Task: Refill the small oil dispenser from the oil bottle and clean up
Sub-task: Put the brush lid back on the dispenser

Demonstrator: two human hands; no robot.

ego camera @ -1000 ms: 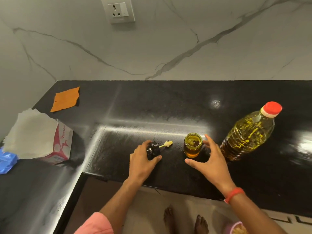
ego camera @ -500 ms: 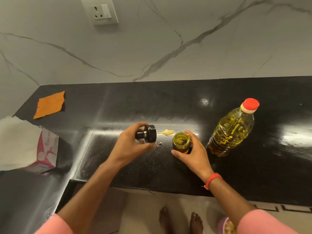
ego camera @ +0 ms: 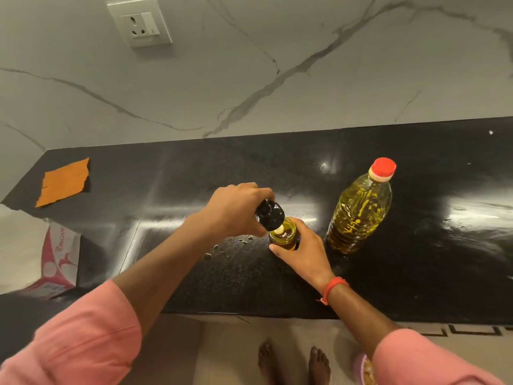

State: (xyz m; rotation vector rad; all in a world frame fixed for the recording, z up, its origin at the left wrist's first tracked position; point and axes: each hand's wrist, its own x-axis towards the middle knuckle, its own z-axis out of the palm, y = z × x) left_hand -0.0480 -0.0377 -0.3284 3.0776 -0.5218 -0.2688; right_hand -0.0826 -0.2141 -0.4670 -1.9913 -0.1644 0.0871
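Dispenser (ego camera: pixel 283 237) between right fingers (ego camera: pixel 301 232), cap (ego camera: pixel 269 215) above

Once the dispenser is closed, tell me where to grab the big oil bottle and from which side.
Grip the oil bottle round its ribbed lower body, coming from its left, the side nearest the right hand now holding the small oil dispenser. It stands upright on the black counter with its red cap on. The neck is probably too narrow for a steady one-handed lift.

The small glass oil dispenser (ego camera: pixel 283 237) stands upright mid-counter, open-mouthed, holding amber oil; its black pump cap (ego camera: pixel 269 215) hangs tilted over the rim. The red-capped oil bottle (ego camera: pixel 359 208) stands at its 2 o'clock.
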